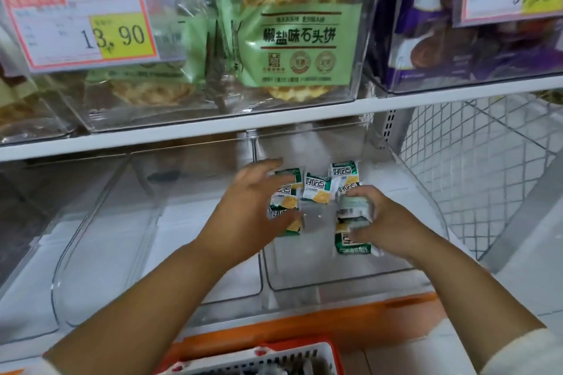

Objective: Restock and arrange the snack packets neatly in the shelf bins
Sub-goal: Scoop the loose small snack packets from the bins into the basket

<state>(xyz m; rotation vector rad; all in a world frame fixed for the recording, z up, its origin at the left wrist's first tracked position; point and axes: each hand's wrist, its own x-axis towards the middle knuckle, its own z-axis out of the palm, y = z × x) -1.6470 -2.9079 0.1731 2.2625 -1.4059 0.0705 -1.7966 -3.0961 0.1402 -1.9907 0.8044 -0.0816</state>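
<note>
Several small green-and-white snack packets lie in a clear plastic bin on the lower shelf. My left hand reaches into the bin with its fingers spread over the packets on the left side. My right hand grips a packet on the right side of the bin, with another green packet just under its fingers. One packet stands upright at the back.
Clear bins sit to the left on the same shelf. The upper shelf holds bins of green cracker bags and purple packs with price tags. A white wire basket is at right; a red basket sits below.
</note>
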